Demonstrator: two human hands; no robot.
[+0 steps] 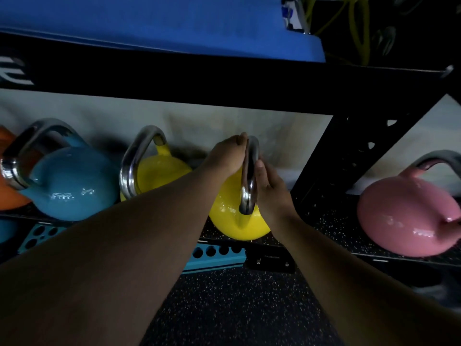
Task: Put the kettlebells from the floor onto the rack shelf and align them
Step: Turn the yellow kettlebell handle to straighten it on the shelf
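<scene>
Both hands grip the steel handle (249,176) of a yellow kettlebell (237,221): the left hand (228,156) wraps its left side, the right hand (268,186) presses its right side. This kettlebell sits on the rack shelf (331,221). Left of it stand a second yellow kettlebell (159,171) and a blue one (69,186) (handles upright); right of it, beyond a black upright (349,151), a pink kettlebell (404,216).

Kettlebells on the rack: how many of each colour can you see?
Yellow kettlebell: 2
Blue kettlebell: 1
Pink kettlebell: 1
Orange thing at the left edge: 1, mostly cut off, probably a kettlebell
Total: 5
</scene>
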